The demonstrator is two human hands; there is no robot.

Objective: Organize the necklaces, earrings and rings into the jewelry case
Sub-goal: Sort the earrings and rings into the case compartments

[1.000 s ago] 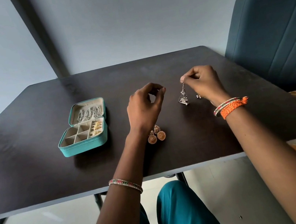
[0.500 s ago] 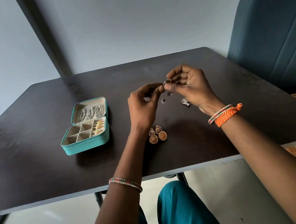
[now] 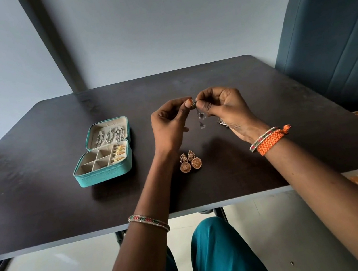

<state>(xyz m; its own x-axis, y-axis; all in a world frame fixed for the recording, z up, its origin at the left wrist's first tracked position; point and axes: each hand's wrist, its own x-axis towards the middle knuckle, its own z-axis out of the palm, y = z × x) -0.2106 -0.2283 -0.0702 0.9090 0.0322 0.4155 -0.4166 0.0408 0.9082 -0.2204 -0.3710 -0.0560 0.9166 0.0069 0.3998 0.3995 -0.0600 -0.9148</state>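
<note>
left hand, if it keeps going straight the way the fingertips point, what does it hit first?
The left hand points right, at the right hand. First contact would be the small silver earring both hands pinch, then the right hand's fingertips. Depth looks matched, though one view cannot confirm.

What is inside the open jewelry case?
The jewelry case holds silver chains in its lid and gold pieces in the right compartments; the other visible compartments look empty.
</note>
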